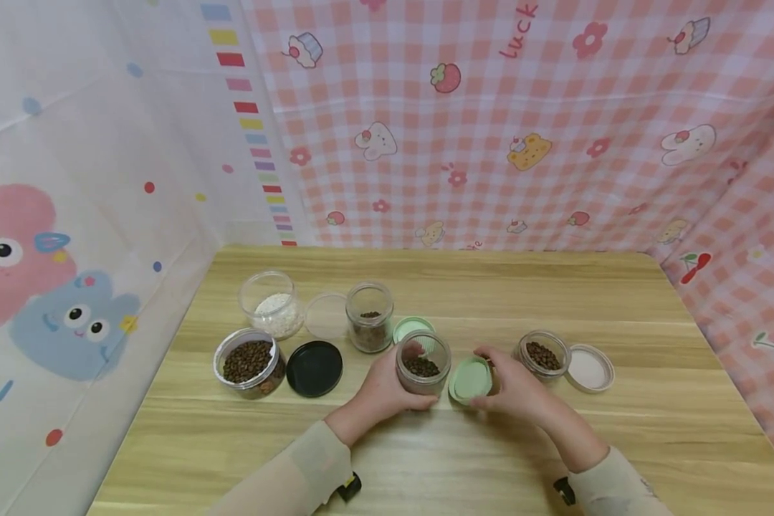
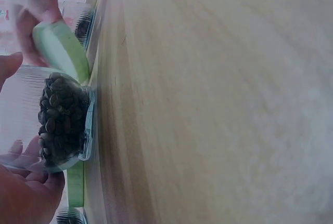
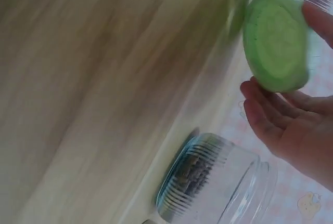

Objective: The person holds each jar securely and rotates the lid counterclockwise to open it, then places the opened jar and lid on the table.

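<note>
In the head view, my left hand (image 1: 379, 390) grips a clear jar (image 1: 423, 380) with dark beans in its bottom. The jar stands upright with its mouth uncovered; the left wrist view shows the beans (image 2: 62, 120) through its wall. Just to its right, my right hand (image 1: 522, 390) holds a light green lid (image 1: 472, 380) by the rim between thumb and fingers. That lid (image 3: 278, 42) is tilted in the right wrist view. A second green lid (image 1: 414, 327) lies behind the jar, partly hidden by it.
To the left stand a jar of white grains (image 1: 277, 315), a wide jar of brown beans (image 1: 248, 362), a ribbed jar (image 1: 370, 333), a black lid (image 1: 314, 368) and a clear lid (image 1: 325, 315). At right are a bean jar (image 1: 542, 356) and a white lid (image 1: 589, 368).
</note>
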`<act>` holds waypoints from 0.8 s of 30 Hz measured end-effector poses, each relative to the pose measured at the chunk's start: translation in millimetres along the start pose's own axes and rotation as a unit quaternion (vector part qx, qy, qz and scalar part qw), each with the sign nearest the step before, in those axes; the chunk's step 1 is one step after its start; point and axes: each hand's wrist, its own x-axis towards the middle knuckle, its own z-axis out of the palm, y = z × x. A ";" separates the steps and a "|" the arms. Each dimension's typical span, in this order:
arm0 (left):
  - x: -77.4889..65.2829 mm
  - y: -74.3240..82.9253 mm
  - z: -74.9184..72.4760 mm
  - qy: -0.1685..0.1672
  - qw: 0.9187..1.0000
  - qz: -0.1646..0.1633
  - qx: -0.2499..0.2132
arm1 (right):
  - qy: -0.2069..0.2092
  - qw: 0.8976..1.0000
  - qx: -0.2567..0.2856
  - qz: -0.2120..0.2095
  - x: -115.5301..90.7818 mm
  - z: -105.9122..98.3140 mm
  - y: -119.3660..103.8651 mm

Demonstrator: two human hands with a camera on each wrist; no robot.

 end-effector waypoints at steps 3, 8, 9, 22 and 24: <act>0.2 -0.1 -0.4 -0.002 1.000 -0.003 -0.001 | -0.005 0.999 -0.033 -0.006 0.7 4.1 4.6; -0.1 0.5 0.1 0.001 1.000 -0.004 -0.001 | -0.006 0.995 -0.102 -0.006 3.7 14.9 9.6; -0.3 0.7 0.3 0.002 1.000 -0.004 -0.003 | -0.004 0.994 -0.110 -0.008 4.2 16.6 9.7; -4.8 0.6 4.0 0.020 1.000 -0.001 -0.004 | 0.016 0.994 -0.112 -0.010 8.1 27.9 5.1; -6.3 -0.8 3.5 0.017 1.000 0.004 0.002 | 0.020 0.993 -0.116 -0.013 8.3 27.0 3.4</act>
